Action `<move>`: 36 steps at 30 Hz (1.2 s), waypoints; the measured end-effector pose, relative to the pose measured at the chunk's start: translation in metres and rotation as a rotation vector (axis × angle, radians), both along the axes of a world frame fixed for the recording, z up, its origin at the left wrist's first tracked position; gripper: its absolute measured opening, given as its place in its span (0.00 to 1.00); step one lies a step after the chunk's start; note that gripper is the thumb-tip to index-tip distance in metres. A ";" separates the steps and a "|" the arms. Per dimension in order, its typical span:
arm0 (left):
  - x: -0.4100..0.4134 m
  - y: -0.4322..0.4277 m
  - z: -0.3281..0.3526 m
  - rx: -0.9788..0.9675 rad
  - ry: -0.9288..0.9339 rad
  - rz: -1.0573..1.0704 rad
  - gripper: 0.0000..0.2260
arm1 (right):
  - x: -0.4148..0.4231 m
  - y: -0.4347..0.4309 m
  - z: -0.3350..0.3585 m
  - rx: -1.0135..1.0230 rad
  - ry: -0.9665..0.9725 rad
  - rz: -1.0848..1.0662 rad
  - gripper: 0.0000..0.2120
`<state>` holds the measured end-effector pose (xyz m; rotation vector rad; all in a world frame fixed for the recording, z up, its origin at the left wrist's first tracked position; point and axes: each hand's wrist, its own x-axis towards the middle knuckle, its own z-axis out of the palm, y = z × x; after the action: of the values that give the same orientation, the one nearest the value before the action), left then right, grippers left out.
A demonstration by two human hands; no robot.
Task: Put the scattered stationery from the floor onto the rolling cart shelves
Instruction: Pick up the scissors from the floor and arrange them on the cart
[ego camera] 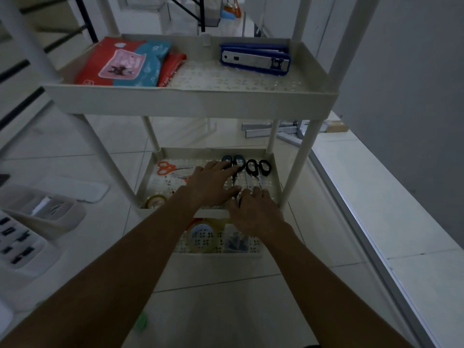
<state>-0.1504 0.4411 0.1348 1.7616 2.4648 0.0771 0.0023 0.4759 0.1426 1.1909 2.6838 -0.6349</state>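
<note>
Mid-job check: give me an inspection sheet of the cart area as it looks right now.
Surface: middle shelf of the white cart, perforated.
Job's things: teal scissors, black scissors, orange scissors and tape roll on it; blue tool on upper shelf.
Clutter: green object on the floor; packets on upper shelf.
Grippers: left hand flat on teal scissors; right hand at front rim, grip unclear.
Cables: nothing seen.
Surroundings: white trays left, metal bars behind.
</note>
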 end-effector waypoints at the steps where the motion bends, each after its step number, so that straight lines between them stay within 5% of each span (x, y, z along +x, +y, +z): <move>1: 0.001 -0.001 0.000 -0.003 -0.007 -0.001 0.30 | 0.001 -0.001 0.002 -0.004 0.014 0.003 0.32; 15: 0.001 -0.008 0.003 -0.056 0.220 -0.091 0.22 | -0.008 0.015 0.000 -0.062 0.108 -0.090 0.33; 23: -0.006 -0.012 0.000 -0.080 0.164 -0.071 0.22 | -0.012 0.009 0.000 -0.065 0.006 -0.133 0.39; 36: 0.006 -0.007 0.006 -0.085 0.125 -0.035 0.30 | -0.012 0.006 -0.001 -0.003 0.086 -0.088 0.32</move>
<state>-0.1446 0.4339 0.1412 1.8253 2.4793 -0.1423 -0.0098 0.4820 0.1415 1.3157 2.7111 -0.7183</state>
